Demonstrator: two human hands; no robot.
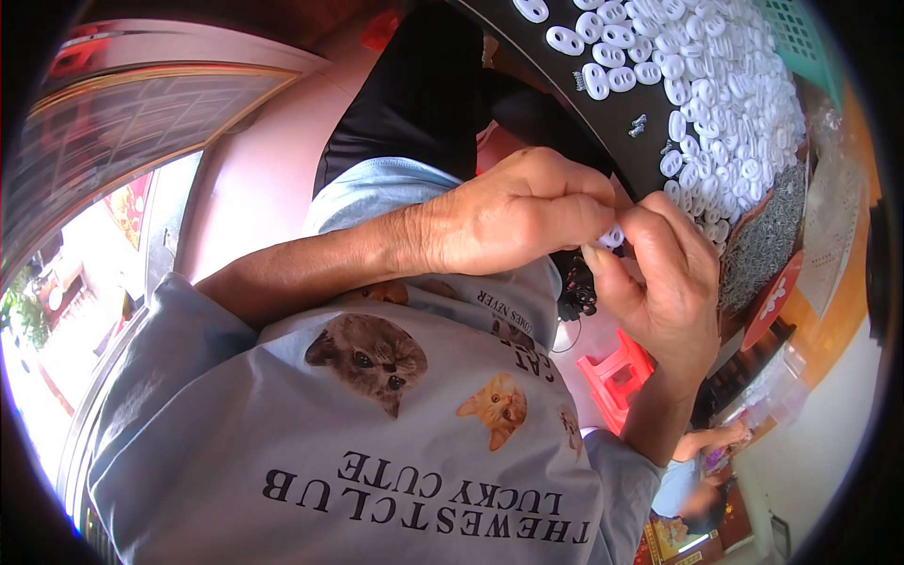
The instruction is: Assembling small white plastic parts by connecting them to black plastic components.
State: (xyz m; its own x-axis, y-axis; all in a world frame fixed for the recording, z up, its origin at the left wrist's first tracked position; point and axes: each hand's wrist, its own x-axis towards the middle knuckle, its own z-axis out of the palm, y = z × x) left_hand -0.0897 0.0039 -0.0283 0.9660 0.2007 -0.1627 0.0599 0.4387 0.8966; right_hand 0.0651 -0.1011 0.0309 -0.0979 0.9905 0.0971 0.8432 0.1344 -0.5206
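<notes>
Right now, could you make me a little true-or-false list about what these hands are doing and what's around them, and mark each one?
1. The left hand and the right hand meet at a small white piece. True.
2. The right hand lies flat on the table. False: it is raised, thumb and fingers bent at that piece.
3. Many white pieces are heaped on the dark table. True.
4. The plastic basket at upper right is red. False: the basket is green.
5. A red stool is in view. True.
</notes>
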